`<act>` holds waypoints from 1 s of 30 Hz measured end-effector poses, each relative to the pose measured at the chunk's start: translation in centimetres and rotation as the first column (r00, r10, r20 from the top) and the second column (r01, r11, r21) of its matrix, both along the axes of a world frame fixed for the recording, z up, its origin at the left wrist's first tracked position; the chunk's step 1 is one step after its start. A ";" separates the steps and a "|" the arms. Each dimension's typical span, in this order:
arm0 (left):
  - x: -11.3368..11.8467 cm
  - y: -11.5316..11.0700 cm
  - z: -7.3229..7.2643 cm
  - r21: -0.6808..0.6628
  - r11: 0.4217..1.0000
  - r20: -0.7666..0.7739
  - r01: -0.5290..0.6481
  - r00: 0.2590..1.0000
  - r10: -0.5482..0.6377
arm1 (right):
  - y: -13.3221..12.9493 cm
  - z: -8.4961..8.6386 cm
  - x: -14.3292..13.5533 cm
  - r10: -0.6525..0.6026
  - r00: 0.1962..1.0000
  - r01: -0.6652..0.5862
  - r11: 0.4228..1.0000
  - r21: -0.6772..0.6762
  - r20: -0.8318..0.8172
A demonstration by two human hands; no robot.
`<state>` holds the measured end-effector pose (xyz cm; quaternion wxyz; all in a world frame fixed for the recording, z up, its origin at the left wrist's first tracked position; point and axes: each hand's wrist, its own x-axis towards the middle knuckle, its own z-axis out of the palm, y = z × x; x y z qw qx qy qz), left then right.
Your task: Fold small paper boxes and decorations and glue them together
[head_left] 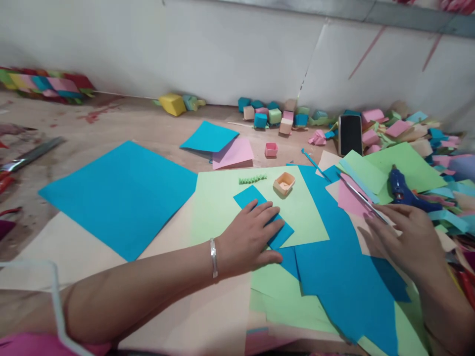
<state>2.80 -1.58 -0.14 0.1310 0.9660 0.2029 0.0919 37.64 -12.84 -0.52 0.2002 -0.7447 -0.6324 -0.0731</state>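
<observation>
My left hand lies flat with fingers spread on a narrow blue paper piece, pressing it against a light green sheet. My right hand is closed around the near end of a slim, pointed silver tool; its handle is hidden, so its exact kind does not show. Under that tool are a pink paper piece and cut blue paper. Just beyond my left fingers sit a small peach paper box and a pleated green paper strip.
A blue glue gun and a phone lie right, by heaped paper pieces. Small paper cubes line the wall. A large blue sheet and red-handled scissors are left. A tiny pink box stands behind.
</observation>
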 end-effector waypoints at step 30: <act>-0.2 -0.7 1.9 -0.493 0.869 0.698 0.033 0.611 0.373 | 6.3 6.6 -12.1 0.646 0.762 -0.644 0.764 0.041 -0.050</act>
